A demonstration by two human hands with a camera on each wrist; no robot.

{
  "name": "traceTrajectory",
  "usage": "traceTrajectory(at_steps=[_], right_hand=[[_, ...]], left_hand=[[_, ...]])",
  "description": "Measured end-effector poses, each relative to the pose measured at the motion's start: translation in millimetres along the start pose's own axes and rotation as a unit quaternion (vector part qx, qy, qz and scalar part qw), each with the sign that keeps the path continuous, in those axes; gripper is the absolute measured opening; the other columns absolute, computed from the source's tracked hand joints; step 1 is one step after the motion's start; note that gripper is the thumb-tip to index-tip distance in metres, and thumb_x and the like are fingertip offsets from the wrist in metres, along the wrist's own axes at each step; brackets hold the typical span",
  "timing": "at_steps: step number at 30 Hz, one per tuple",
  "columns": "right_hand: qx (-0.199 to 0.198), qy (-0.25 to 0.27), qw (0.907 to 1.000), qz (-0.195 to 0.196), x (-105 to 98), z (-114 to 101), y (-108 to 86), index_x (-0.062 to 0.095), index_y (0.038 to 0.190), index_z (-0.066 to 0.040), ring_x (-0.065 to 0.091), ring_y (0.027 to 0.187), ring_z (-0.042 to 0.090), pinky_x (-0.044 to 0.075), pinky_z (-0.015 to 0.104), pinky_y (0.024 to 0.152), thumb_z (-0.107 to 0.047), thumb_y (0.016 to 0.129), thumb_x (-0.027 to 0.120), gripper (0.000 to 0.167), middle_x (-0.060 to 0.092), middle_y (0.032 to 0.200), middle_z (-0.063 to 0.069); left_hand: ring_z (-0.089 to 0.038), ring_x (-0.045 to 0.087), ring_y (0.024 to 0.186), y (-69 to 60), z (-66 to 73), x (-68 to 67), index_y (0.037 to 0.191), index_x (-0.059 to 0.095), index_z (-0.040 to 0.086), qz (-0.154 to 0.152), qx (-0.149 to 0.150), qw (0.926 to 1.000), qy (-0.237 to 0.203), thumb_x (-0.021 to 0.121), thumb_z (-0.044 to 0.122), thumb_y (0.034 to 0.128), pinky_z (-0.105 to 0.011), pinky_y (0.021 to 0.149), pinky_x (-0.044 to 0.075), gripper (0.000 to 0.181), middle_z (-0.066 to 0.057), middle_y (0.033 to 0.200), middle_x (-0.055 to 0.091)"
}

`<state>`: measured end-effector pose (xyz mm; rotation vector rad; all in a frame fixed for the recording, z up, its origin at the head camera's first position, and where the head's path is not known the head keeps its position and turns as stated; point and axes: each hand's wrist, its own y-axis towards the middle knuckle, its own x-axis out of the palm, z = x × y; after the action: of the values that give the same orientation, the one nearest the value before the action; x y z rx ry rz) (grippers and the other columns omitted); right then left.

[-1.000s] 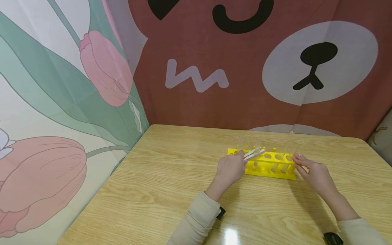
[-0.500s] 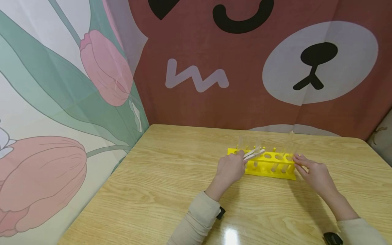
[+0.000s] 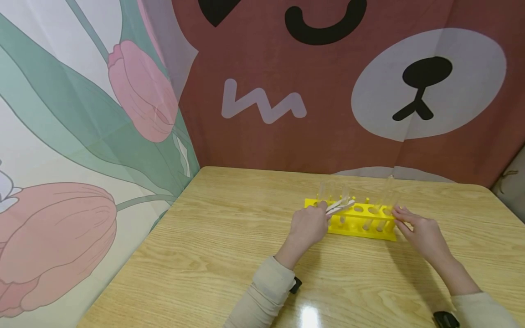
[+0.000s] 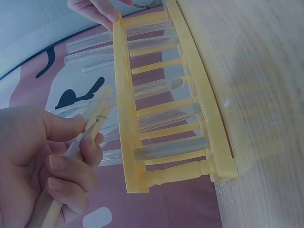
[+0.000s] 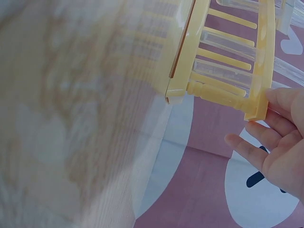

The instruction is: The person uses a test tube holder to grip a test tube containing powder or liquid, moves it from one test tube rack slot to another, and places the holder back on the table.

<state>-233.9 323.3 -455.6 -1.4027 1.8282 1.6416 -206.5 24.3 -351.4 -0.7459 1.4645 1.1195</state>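
A yellow test tube rack (image 3: 352,233) stands on the table with several clear test tubes (image 4: 156,89) upright in its holes. My left hand (image 3: 309,225) grips a wooden test tube holder (image 3: 339,207) with a metal spring, thumb and curled fingers around its legs. The holder's front end lies at one tube's upper part, just above the rack's top plate; whether it clamps the tube I cannot tell. At the rack's right end, my right hand (image 3: 424,234) pinches the top plate's corner, the thumb on top and fingers below in the right wrist view.
The wood-grain table (image 3: 205,237) spreads out around the rack. A printed cloth (image 3: 254,146) with a bear face hangs behind it, and a tulip-patterned cloth (image 3: 139,95) hangs at the left. Dark wrist devices sit at both sleeves.
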Motion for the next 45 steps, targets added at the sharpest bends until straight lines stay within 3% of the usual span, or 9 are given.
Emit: traceTrajectory(at_steps=[5,9,16,23,27,34,38,45], right_hand=[[-0.011,-0.01,0.9999,0.007,8,12,-1.6,0.061,0.114,-0.006,0.049,0.11,0.021,0.045,0.044,0.068,-0.016,0.084,0.063,0.032,0.053,0.12,0.009],[-0.007,0.004,1.0,0.001,-8,-10,0.8,0.061,0.113,-0.004,0.046,0.112,0.013,0.045,0.042,0.067,-0.015,0.082,0.065,0.033,0.053,0.118,0.01],[-0.011,0.026,0.9996,0.001,-43,-64,7.0,0.06,0.104,0.009,0.054,0.098,0.037,0.045,0.047,0.063,0.002,0.076,0.066,0.029,0.055,0.108,0.023],[-0.004,0.027,0.9996,-0.002,-50,-74,8.0,0.06,0.103,0.011,0.053,0.098,0.038,0.046,0.044,0.065,0.004,0.076,0.065,0.028,0.055,0.108,0.024],[-0.016,0.028,0.9995,-0.001,-43,-61,7.3,0.06,0.102,0.011,0.053,0.095,0.042,0.045,0.047,0.064,0.003,0.075,0.066,0.029,0.055,0.107,0.025],[-0.016,-0.013,0.9997,0.009,6,8,-1.8,0.061,0.113,-0.005,0.049,0.109,0.018,0.046,0.04,0.066,-0.016,0.083,0.064,0.032,0.054,0.118,0.01],[-0.02,-0.009,0.9997,0.015,9,13,-2.5,0.061,0.113,-0.005,0.052,0.106,0.026,0.046,0.043,0.065,-0.016,0.084,0.063,0.032,0.054,0.118,0.011],[-0.011,0.004,0.9999,0.007,2,4,-1.2,0.062,0.112,-0.006,0.045,0.112,0.011,0.048,0.038,0.061,-0.018,0.08,0.067,0.035,0.052,0.12,0.007]], left_hand=[[-0.01,0.038,0.04,0.1,-0.3,0.5,0.088,0.054,0.015,0.001,0.001,1.0,-0.003,0.046,0.038,0.0921,-0.022,0.035,0.03,0.024,0.004,0.054,0.043],[-0.009,0.037,0.04,-0.3,-0.7,1.0,0.087,0.054,0.015,0.005,0.004,1.0,-0.006,0.046,0.037,0.0919,-0.022,0.035,0.029,0.024,0.004,0.054,0.043],[-0.01,0.038,0.04,0.0,-0.4,1.4,0.087,0.054,0.015,0.003,0.002,0.9999,-0.013,0.047,0.037,0.0917,-0.022,0.035,0.029,0.024,0.004,0.054,0.043],[-0.01,0.038,0.04,-0.3,-0.9,1.4,0.086,0.054,0.015,0.01,0.007,0.9999,-0.008,0.047,0.037,0.0916,-0.022,0.035,0.029,0.023,0.004,0.054,0.043],[-0.009,0.038,0.04,-0.6,-0.9,1.4,0.086,0.054,0.015,0.014,0.008,0.9998,-0.006,0.048,0.037,0.0914,-0.022,0.035,0.029,0.024,0.004,0.054,0.042],[-0.009,0.037,0.04,-0.9,-0.8,1.4,0.086,0.055,0.015,0.016,0.006,0.9998,-0.004,0.049,0.037,0.0908,-0.022,0.035,0.029,0.023,0.004,0.053,0.042],[-0.009,0.036,0.039,-0.9,-1.0,1.5,0.086,0.055,0.015,0.013,0.007,0.9999,-0.005,0.049,0.037,0.0908,-0.021,0.034,0.029,0.023,0.004,0.053,0.042],[-0.009,0.036,0.039,-0.7,-1.0,1.3,0.086,0.055,0.015,0.008,0.008,0.9999,-0.001,0.048,0.037,0.0911,-0.021,0.034,0.029,0.023,0.004,0.053,0.042]])
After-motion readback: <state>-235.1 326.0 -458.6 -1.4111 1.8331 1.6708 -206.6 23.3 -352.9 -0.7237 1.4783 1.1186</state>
